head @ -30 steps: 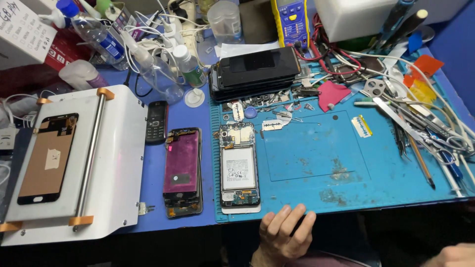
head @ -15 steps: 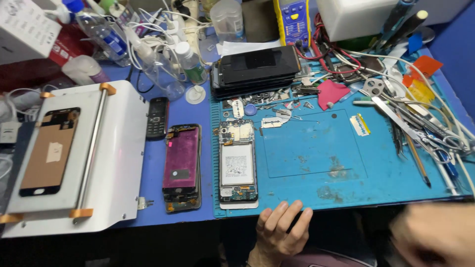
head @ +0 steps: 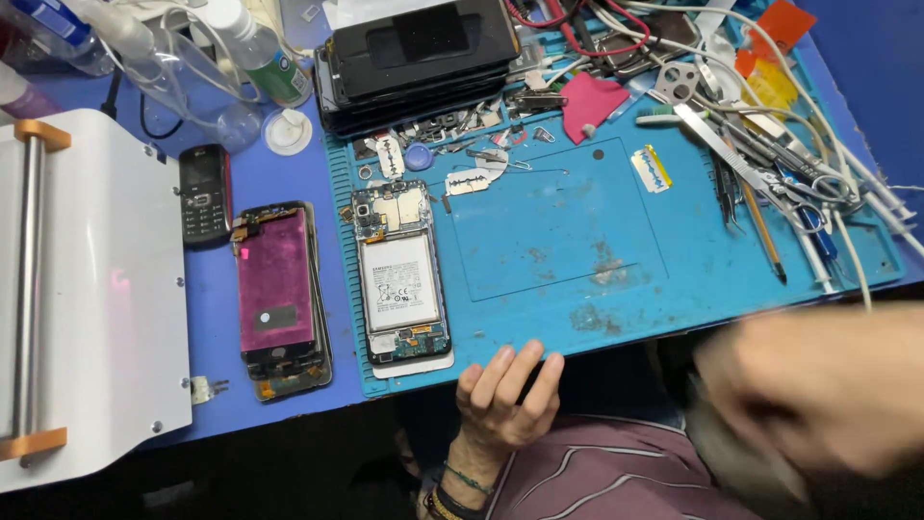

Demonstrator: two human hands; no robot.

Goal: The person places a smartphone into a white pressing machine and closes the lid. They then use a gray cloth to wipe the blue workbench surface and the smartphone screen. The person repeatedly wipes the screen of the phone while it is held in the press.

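Evidently I rested my left hand, fingers spread and empty, beside the opened phone, undone; right hand grip blurred, indeterminable

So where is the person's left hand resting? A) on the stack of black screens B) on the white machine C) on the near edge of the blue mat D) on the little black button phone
C: the left hand lies with its fingers spread on the near edge of the blue mat, just right of the opened phone.

Matt, scuffed blue rubber mat; glossy glass screen; smooth white metal machine.
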